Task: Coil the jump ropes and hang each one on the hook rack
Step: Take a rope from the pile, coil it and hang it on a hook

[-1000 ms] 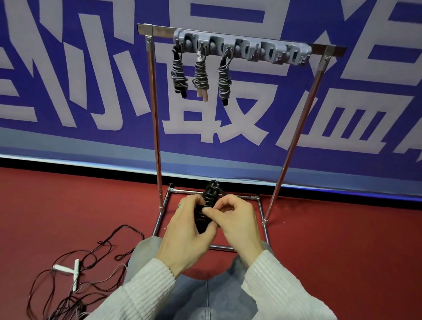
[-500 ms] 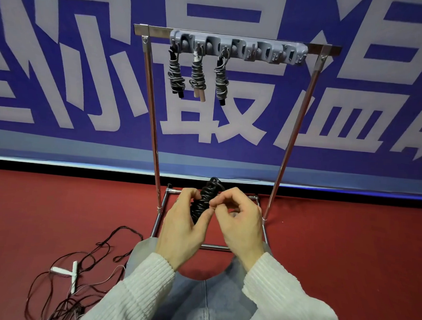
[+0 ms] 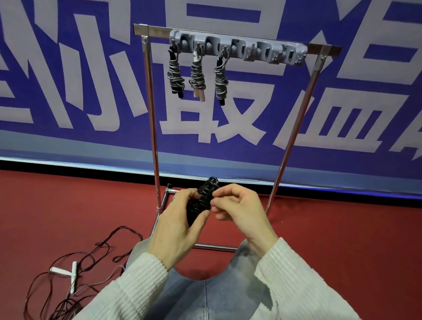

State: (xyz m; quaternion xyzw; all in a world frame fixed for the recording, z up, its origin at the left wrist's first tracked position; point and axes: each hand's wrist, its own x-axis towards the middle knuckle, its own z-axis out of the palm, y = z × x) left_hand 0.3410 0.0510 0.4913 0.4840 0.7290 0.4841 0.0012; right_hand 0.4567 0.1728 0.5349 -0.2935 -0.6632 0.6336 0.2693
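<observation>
The coiled black jump rope (image 3: 202, 201) is being gripped by the left hand (image 3: 176, 222) below the hook rack (image 3: 236, 49); the right hand (image 3: 241, 211), now drawn slightly off the coil, is pinching something unresolved, suggesting winding is nearly finished.

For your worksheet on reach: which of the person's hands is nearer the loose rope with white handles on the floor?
Left. The left hand is above and right of the loose rope; the right hand lies farther right.
</observation>
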